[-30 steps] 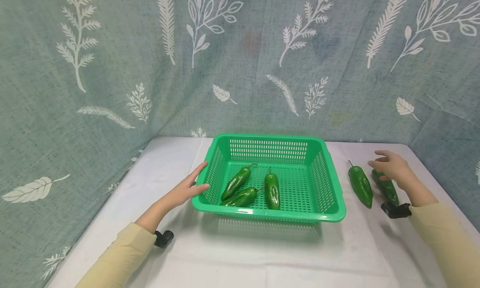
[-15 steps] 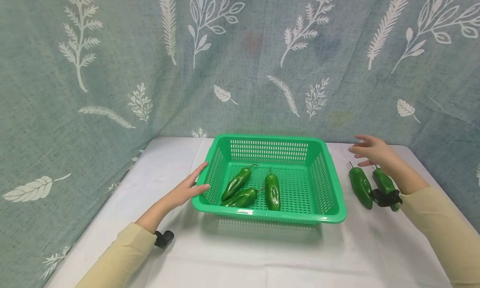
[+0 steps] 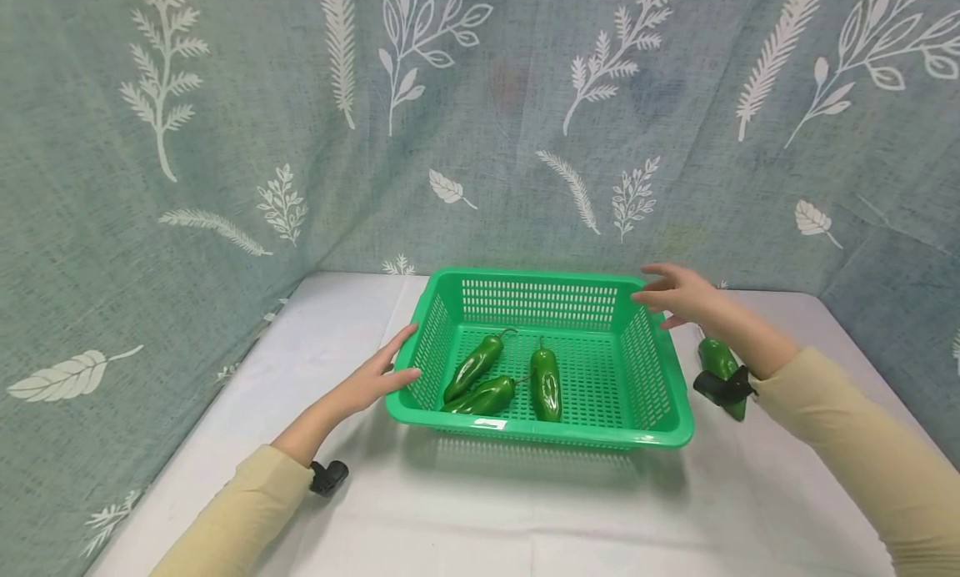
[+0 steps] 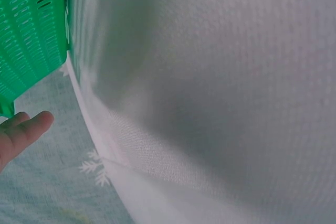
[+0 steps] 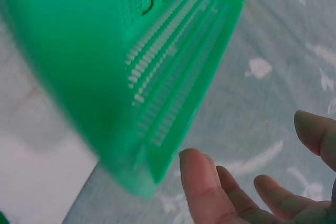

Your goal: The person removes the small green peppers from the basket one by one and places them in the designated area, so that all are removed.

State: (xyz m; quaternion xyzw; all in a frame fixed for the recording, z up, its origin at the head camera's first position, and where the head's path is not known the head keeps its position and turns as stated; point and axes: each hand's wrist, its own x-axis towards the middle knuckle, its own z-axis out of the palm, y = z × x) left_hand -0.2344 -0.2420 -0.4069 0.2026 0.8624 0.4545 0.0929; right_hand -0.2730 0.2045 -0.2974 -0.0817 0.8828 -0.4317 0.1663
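A green slotted plastic basket stands mid-table and holds three green chili peppers, one at the back left, one at the front left and one nearer the middle. My left hand rests against the basket's left rim, fingers extended. Over the back right corner is my right hand, its fingers spread and holding nothing. The right wrist view shows those fingertips beside the basket's rim. Another chili pepper lies on the table right of the basket, partly covered by the wrist camera.
A white cloth covers the table. Behind it and along both sides hangs a grey-green curtain with white leaf prints. My right forearm crosses the table's right side and hides part of it. Black cameras sit on both wrists.
My right hand has moved left from above the table peppers to the basket's back right corner. Its forearm now hides the rightmost pepper. The left hand and basket stay put.
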